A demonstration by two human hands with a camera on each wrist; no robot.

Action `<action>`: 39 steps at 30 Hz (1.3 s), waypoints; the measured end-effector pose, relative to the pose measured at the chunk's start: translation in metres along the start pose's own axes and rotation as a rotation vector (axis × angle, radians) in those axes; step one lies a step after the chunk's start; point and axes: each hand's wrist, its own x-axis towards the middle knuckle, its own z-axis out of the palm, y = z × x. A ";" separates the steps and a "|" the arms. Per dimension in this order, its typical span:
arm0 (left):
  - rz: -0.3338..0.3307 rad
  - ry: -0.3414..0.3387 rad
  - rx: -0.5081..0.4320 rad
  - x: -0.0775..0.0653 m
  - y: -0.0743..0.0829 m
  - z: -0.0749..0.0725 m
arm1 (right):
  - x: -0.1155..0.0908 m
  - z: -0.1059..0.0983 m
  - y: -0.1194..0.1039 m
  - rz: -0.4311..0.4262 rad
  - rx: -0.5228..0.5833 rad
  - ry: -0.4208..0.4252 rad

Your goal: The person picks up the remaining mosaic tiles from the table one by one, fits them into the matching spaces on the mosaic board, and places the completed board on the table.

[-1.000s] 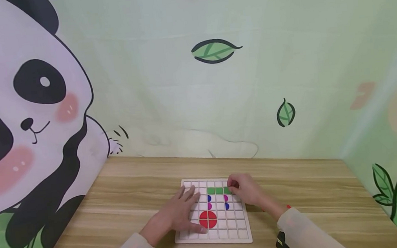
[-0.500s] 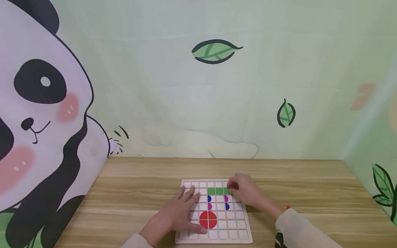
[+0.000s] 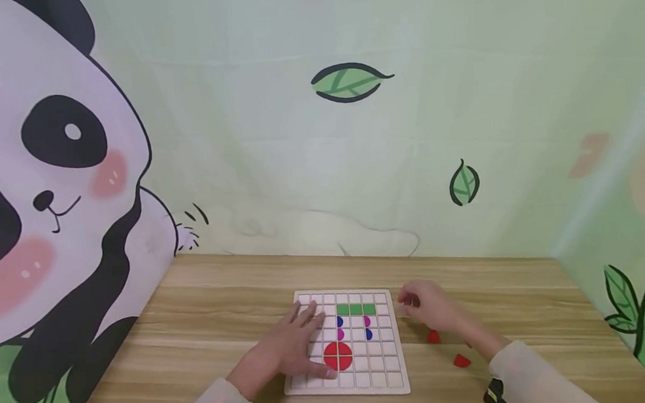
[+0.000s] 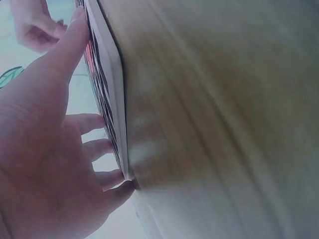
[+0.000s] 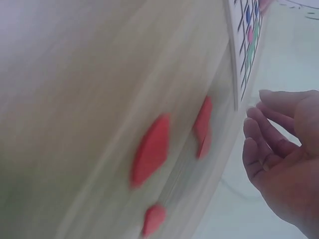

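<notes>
Lying on the wood-grain worktop [image 3: 221, 293] is a flat white gridded board [image 3: 360, 350]; the left hand [image 3: 289, 348] is spread out over its left side, while the right hand [image 3: 434, 305] is just off the right edge, loosely curled, nothing visible in it. Smaller stuff: a four-part red circle [image 3: 331, 350] and green bar [image 3: 357, 309] on the grid, plus loose red pieces [image 3: 462, 361] right of it.

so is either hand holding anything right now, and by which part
Nothing appears gripped: the left hand rests spread on the grid board, and the right hand, beside it, holds nothing visible.
</notes>
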 end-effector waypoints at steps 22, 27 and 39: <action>0.006 -0.003 -0.014 -0.001 -0.001 -0.001 | -0.047 -0.015 0.040 0.016 -0.058 -0.072; 0.016 0.001 0.008 0.001 -0.002 0.000 | -0.046 -0.013 0.041 0.061 -0.065 -0.066; 0.011 0.000 -0.001 0.000 -0.003 0.000 | -0.045 -0.019 0.044 0.003 -0.013 -0.114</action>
